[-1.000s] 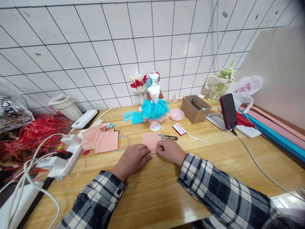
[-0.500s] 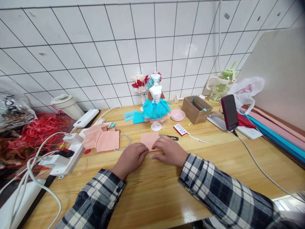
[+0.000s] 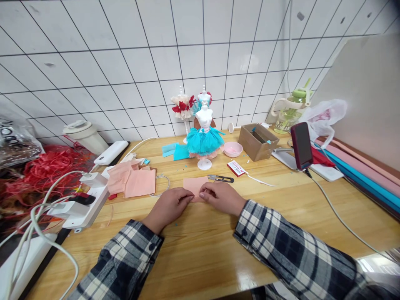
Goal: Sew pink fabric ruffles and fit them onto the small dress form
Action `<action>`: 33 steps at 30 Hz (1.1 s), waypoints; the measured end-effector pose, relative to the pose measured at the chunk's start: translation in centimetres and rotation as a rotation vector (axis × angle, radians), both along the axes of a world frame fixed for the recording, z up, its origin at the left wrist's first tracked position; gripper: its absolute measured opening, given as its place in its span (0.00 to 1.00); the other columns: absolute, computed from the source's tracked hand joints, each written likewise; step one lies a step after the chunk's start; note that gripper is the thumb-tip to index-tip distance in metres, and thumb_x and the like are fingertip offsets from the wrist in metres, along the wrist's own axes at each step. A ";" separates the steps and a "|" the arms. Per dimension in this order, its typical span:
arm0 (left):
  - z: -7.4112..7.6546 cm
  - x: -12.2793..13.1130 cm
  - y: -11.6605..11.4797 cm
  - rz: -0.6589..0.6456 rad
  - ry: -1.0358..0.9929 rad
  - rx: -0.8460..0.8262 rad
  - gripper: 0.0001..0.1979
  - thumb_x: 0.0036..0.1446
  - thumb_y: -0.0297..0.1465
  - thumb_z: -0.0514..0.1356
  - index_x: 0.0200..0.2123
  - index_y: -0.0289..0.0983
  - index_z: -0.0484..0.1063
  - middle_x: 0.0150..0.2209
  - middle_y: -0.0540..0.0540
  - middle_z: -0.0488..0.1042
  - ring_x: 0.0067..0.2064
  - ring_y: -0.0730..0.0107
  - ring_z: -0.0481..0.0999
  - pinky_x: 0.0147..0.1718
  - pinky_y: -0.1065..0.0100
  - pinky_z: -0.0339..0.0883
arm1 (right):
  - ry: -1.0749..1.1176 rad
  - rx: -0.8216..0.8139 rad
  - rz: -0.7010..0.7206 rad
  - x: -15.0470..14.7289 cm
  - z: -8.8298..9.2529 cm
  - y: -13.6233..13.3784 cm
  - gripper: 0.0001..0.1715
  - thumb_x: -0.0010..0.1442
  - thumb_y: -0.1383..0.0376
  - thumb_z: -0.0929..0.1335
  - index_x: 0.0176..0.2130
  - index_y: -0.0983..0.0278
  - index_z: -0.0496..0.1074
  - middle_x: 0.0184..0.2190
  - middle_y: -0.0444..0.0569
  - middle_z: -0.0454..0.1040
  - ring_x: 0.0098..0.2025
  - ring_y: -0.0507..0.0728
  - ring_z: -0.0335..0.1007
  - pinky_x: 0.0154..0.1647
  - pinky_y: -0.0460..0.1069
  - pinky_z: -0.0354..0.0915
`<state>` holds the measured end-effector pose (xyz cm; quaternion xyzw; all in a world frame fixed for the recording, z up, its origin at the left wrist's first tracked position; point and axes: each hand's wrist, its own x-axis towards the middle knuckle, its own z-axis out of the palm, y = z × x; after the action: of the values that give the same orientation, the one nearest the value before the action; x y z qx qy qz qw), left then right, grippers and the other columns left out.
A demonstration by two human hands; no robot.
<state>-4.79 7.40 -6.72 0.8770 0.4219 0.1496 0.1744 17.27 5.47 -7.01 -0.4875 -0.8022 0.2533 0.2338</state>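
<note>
A pale pink square of crepe paper lies on the wooden table in front of me. My left hand is closed at the paper's near left edge, thumb and fingertips pinched on it. From the other side, my right hand pinches the near right part, fingers curled over the thumb. My fingers hide part of the near edge. Just beyond my right hand lie black thread snips. Behind the paper stands a small white dress form wearing a turquoise ruffled skirt.
More pink paper pieces lie left, near a power strip with cables. Beyond are turquoise sheets, a pink bowl, a cardboard box and a red-and-white packet. A phone stands at right.
My right thumb has come up against its fingers, closing into a pinch on the paper. The snips show more fully now. The view has shifted slightly.
</note>
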 end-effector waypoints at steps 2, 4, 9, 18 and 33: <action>0.0 0.0 0.0 0.000 0.000 -0.008 0.12 0.63 0.33 0.54 0.40 0.41 0.78 0.39 0.48 0.81 0.41 0.66 0.78 0.40 0.67 0.68 | 0.030 -0.019 -0.005 0.0 -0.2 0.0 0.11 0.61 0.60 0.68 0.44 0.61 0.74 0.30 0.44 0.77 0.34 0.53 0.70 0.33 0.47 0.57; -0.1 -0.1 0.0 -0.003 -0.003 -0.008 0.12 0.63 0.33 0.54 0.40 0.40 0.78 0.40 0.48 0.81 0.41 0.67 0.78 0.40 0.67 0.68 | 0.032 -0.017 -0.015 0.0 -0.5 0.2 0.11 0.59 0.66 0.68 0.44 0.61 0.74 0.30 0.43 0.77 0.34 0.53 0.70 0.34 0.47 0.57; 0.0 -0.3 -0.1 -0.001 0.007 0.150 0.14 0.64 0.32 0.53 0.48 0.39 0.75 0.43 0.44 0.80 0.44 0.64 0.77 0.43 0.64 0.69 | 0.016 -0.023 -0.013 -0.1 -1.1 0.5 0.13 0.58 0.70 0.66 0.44 0.61 0.73 0.28 0.42 0.76 0.33 0.53 0.69 0.33 0.46 0.56; 1.3 0.5 -0.6 -0.259 0.248 0.335 0.12 0.63 0.36 0.55 0.37 0.39 0.78 0.36 0.45 0.78 0.40 0.62 0.75 0.39 0.61 0.65 | -0.059 0.017 0.020 -0.3 -1.0 0.5 0.13 0.62 0.69 0.64 0.47 0.61 0.70 0.35 0.46 0.77 0.39 0.55 0.71 0.37 0.48 0.58; 0.7 0.0 -0.3 -0.171 0.199 0.227 0.14 0.65 0.32 0.50 0.38 0.39 0.76 0.37 0.45 0.79 0.42 0.62 0.75 0.42 0.61 0.65 | -0.064 0.250 0.109 0.5 0.4 0.1 0.19 0.54 0.58 0.74 0.44 0.63 0.73 0.42 0.51 0.73 0.47 0.59 0.65 0.49 0.53 0.60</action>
<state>-4.75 7.05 -6.00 0.9344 0.3411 0.0933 0.0435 17.79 5.58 -6.65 -0.4183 -0.8598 0.1481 0.2527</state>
